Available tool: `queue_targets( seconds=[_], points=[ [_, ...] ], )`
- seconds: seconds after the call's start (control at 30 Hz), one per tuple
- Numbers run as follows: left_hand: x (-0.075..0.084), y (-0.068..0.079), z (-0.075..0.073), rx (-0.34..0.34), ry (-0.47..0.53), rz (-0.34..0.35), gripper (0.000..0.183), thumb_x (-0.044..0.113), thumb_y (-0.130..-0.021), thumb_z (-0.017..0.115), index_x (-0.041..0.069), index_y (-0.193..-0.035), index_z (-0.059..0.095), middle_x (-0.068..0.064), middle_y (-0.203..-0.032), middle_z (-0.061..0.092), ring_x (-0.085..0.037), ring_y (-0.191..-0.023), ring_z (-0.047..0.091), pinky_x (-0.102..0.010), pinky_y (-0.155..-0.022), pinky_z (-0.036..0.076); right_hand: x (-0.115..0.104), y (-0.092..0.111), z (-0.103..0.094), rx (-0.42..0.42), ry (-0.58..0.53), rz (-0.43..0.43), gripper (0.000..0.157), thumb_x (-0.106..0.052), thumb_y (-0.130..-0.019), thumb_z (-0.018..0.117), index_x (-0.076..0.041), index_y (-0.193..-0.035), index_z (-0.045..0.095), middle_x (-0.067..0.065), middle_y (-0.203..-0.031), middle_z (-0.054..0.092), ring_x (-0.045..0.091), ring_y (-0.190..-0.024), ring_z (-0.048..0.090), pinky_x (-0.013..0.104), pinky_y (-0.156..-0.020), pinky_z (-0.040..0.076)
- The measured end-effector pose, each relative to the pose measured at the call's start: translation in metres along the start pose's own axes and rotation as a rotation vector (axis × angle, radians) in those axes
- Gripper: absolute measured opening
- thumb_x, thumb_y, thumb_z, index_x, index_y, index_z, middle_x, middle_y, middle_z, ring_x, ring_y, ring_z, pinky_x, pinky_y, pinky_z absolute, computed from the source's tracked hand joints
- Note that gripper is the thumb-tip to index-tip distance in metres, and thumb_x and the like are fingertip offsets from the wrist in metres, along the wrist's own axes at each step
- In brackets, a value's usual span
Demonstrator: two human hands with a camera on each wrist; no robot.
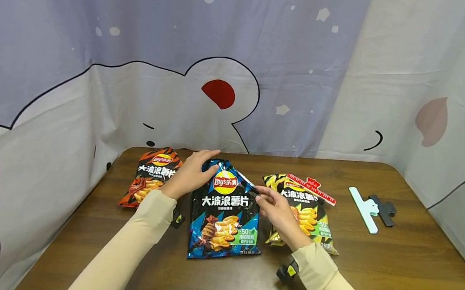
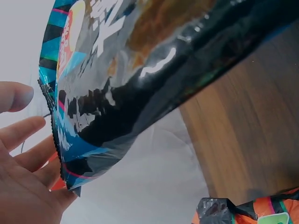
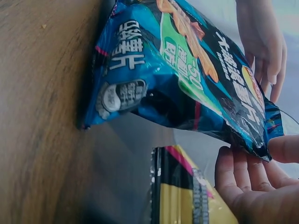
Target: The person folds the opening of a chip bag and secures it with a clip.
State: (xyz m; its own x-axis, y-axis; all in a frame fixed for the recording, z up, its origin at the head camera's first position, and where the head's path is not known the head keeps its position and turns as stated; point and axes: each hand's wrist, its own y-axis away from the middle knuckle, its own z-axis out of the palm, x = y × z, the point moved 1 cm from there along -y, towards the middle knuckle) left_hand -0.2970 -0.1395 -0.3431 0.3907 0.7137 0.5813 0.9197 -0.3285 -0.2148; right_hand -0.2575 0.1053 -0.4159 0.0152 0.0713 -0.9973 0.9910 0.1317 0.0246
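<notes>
A blue and black chip bag [image 1: 225,219] leans with its printed front toward me, its bottom edge by the table and its top raised. My right hand [image 1: 278,212] pinches its top right corner; in the right wrist view the thumb [image 3: 285,148] lies over the corner [image 3: 262,151] with fingers beneath. At the top left corner, my left hand [image 1: 193,173] has its fingers spread behind the bag's edge. In the left wrist view its thumb [image 2: 17,96] stands apart from the crimped top edge [image 2: 55,126].
An orange chip bag [image 1: 147,181] lies behind my left forearm. To the right, a yellow chip bag [image 1: 325,231] has a red clip [image 1: 312,188] across its top. Farther right on the wooden table [image 1: 426,275] are a mint-green clip [image 1: 362,211] and a black clip [image 1: 386,211].
</notes>
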Motion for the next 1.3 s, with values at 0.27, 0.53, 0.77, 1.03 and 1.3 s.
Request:
queue_targets(
  seconds=[0.27,0.53,0.77,1.03,1.3],
  points=[
    [0.007,-0.001,0.002,-0.026,-0.007,0.027,0.049,0.03,-0.099,0.051,0.02,-0.146,0.042,-0.007,-0.15,0.04,-0.031,-0.141,0.033,-0.055,-0.111,0.031,0.0,0.002,-0.003,-0.018,0.059,0.014,0.036,-0.014,-0.097,0.055,0.002,-0.13,0.055,0.016,-0.116,0.062,0.012,-0.091,0.058,0.028,-0.079,0.052],
    [0.01,-0.002,0.005,-0.055,-0.024,0.036,0.045,0.029,-0.1,0.05,0.018,-0.144,0.046,-0.007,-0.146,0.046,-0.029,-0.137,0.04,-0.051,-0.109,0.036,0.0,0.005,-0.003,-0.03,0.079,0.017,0.035,-0.013,-0.097,0.055,0.003,-0.128,0.057,0.019,-0.12,0.063,0.014,-0.097,0.061,0.032,-0.085,0.054],
    [0.011,-0.003,0.008,-0.051,-0.056,0.059,0.04,0.028,-0.1,0.051,0.014,-0.137,0.054,-0.007,-0.14,0.053,-0.028,-0.13,0.048,-0.048,-0.105,0.041,0.001,0.007,-0.004,-0.026,0.091,0.018,0.035,-0.014,-0.097,0.056,0.003,-0.127,0.058,0.019,-0.121,0.063,0.016,-0.099,0.061,0.035,-0.088,0.053],
    [0.011,-0.002,0.01,-0.02,-0.059,0.067,0.032,0.028,-0.1,0.052,0.012,-0.124,0.064,-0.007,-0.124,0.062,-0.025,-0.116,0.058,-0.043,-0.097,0.048,0.004,0.007,-0.004,-0.021,0.076,0.027,0.033,-0.014,-0.096,0.057,0.005,-0.123,0.06,0.018,-0.118,0.065,0.011,-0.094,0.062,0.034,-0.087,0.054],
    [0.009,0.0,0.013,-0.001,-0.047,0.099,0.025,0.025,-0.099,0.054,0.011,-0.115,0.069,-0.005,-0.11,0.065,-0.021,-0.099,0.061,-0.039,-0.087,0.051,0.003,0.009,-0.005,-0.027,0.028,0.023,0.034,-0.012,-0.096,0.056,0.009,-0.123,0.059,0.017,-0.115,0.065,0.007,-0.089,0.062,0.027,-0.082,0.053]
  ],
)
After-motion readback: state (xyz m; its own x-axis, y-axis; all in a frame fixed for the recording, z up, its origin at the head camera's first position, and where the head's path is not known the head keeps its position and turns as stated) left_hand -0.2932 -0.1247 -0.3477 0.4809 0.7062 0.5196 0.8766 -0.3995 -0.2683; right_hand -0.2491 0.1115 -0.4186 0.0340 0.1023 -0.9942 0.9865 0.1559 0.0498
